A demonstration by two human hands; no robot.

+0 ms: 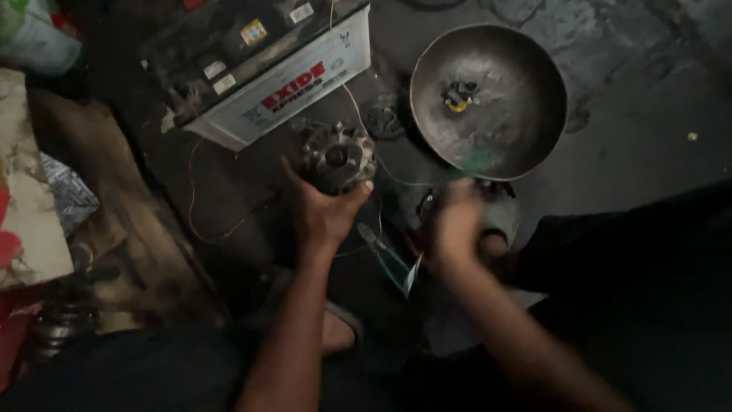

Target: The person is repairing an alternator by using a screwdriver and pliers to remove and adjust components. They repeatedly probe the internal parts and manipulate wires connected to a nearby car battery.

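Two hands are at work over the floor: a round metal motor part is gripped in the left hand, just beside the car battery. The right hand is blurred, its grip cannot be told. Inspection seems in hand; steadiness is called for.

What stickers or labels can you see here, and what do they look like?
Big label: on the side of the car battery, top middle; a white rectangle with red and dark print.
Small stickers: on the battery's dark top; little yellow and white rectangles.
No screens or signs show.
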